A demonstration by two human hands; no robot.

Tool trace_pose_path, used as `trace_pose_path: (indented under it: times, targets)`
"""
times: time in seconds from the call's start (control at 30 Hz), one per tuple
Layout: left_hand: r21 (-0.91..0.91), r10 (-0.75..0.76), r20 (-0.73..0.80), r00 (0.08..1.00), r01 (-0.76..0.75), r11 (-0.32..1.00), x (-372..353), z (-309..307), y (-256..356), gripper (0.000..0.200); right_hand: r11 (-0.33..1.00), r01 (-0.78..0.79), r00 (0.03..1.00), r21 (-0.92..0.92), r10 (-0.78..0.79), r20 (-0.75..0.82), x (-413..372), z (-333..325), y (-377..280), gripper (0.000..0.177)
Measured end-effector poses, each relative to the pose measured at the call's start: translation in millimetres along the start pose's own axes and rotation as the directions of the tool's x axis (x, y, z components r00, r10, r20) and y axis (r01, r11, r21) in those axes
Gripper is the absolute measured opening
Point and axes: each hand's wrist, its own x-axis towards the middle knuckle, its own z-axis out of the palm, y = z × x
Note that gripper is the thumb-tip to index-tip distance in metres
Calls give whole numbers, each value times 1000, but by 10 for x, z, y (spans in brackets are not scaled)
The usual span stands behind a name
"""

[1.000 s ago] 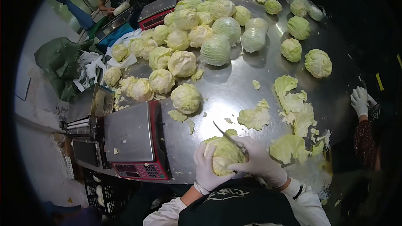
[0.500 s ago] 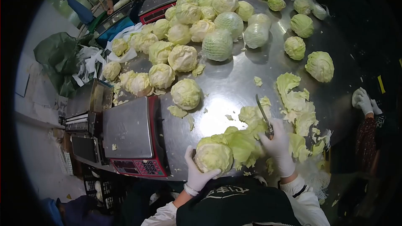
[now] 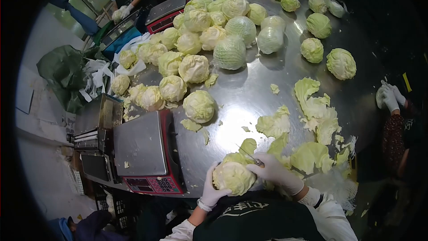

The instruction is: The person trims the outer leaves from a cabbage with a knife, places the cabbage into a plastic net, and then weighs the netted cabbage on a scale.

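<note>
My gloved left hand (image 3: 215,189) grips a trimmed cabbage (image 3: 235,179) from its left side, close to my apron at the table's front edge. In my gloved right hand (image 3: 275,170) is a small knife (image 3: 257,161) with a thin curved blade. The blade points up and left, over the far side of the cabbage. My right fingers are against or very near the cabbage's right side; actual contact is hard to make out. A loose green leaf (image 3: 248,146) stands just behind the cabbage, and a larger cut leaf (image 3: 310,157) lies right of my right hand.
A red-framed scale (image 3: 140,145) stands at my left. Many cabbages (image 3: 194,68), some net-wrapped, pile up on the metal table (image 3: 263,80) toward the back. Leaf scraps (image 3: 318,107) and clear plastic netting (image 3: 332,187) lie on the right. Co-workers' gloved hands (image 3: 390,96) show at the edges.
My right hand and knife moved left to the cabbage, and the blade swung lower. Big leaves beside the cabbage came away toward the right. Surrounding co-workers shifted slightly.
</note>
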Motion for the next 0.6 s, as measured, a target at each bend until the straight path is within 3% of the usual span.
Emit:
trace_pose_path:
  times: [0.23, 0.3, 0.33, 0.43, 0.47, 0.53, 0.57, 0.6]
  targets:
    - [-99, -36, 117, 992, 48, 994, 129, -352, -226, 113, 998, 43, 982, -43, -51, -181, -45, -65, 12, 21]
    - [-347, -153, 242, 958, 233, 908, 135, -368, -87, 111, 992, 89, 918, -88, -116, -380, 17, -266, 59, 17]
    - [-412, -262, 290, 921, 367, 834, 117, -473, -145, 111, 997, 18, 906, -78, -49, -421, 28, -425, 79, 17]
    - [-526, -248, 322, 914, 390, 756, 100, -497, -173, 110, 948, -311, 838, -66, 240, -491, -13, -911, 166, 14]
    - [-579, -235, 338, 912, 398, 712, 101, -497, -176, 109, 950, -305, 842, -65, 238, -485, -16, -926, 135, 14]
    - [-676, -207, 370, 906, 415, 609, 108, -450, -151, 109, 944, -88, 739, -319, -153, -656, -52, -958, 38, 28]
    - [-718, -191, 388, 902, 425, 550, 117, -403, -126, 108, 944, -88, 741, -318, -152, -654, -74, -915, 20, 28]
    - [-718, -193, 388, 901, 427, 550, 155, -361, -92, 108, 980, -30, 835, -198, -84, -544, -117, -821, -12, 38]
